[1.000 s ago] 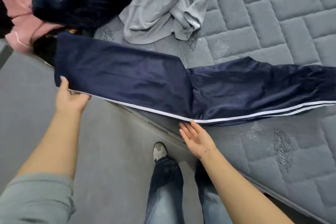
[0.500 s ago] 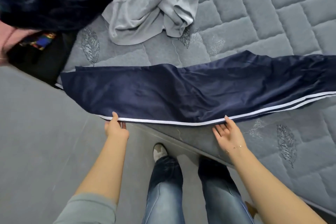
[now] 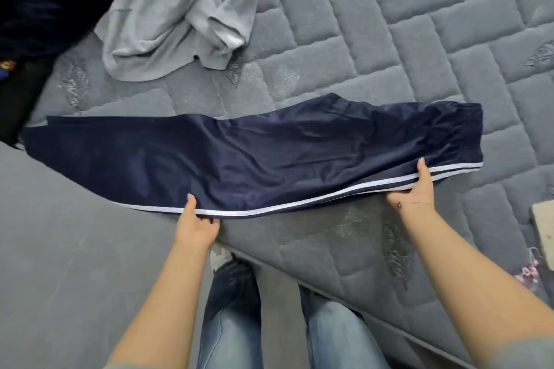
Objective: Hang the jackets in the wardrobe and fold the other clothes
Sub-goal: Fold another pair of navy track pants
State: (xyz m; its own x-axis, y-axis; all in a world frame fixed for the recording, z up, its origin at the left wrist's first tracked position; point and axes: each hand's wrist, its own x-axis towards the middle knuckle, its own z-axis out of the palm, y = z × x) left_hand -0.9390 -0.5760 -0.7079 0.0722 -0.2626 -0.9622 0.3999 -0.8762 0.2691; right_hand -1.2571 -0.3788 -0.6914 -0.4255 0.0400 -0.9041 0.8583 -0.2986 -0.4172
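Left fingers (image 3: 209, 220) tuck under the trousers' (image 3: 239, 159) striped hem, thumb on top, pinching it. The right hand (image 3: 416, 189) grips the same edge nearer the waistband (thumb over the stripes). The trousers lie lengthwise on the mattress (image 3: 419, 39), a grey top (image 3: 168, 24) crumpled beyond.

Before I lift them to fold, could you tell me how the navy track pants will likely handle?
Probably floppy: the navy track pants lie wrinkled and limp on the mattress. Their sheen suggests slippery fabric. Likely light, since each hand pinches only the striped edge.
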